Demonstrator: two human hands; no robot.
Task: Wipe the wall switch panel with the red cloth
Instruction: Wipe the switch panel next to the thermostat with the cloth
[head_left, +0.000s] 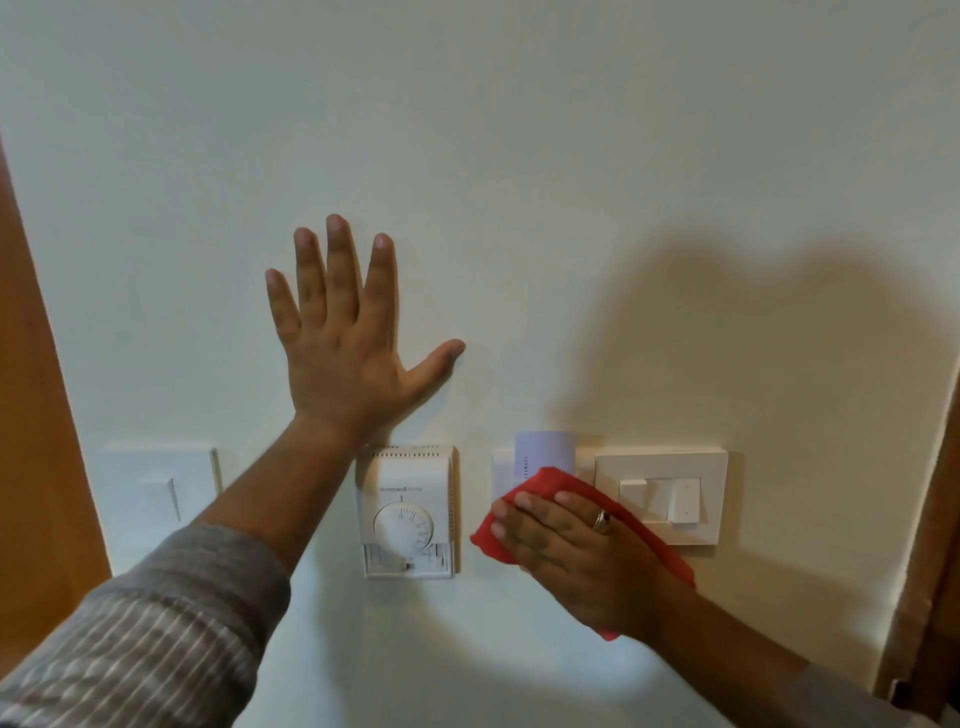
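My right hand presses the red cloth flat against the wall, over a white key-card holder whose pale card sticks out above the cloth. The cloth's right edge overlaps the lower left of the white wall switch panel, which carries rocker switches. There is a ring on one finger of that hand. My left hand lies flat on the bare wall with fingers spread, above and left of the thermostat, holding nothing.
A white dial thermostat hangs on the wall between my two arms. Another white plate sits further left. A wooden door frame borders the wall at the left, and brown wood stands at the right.
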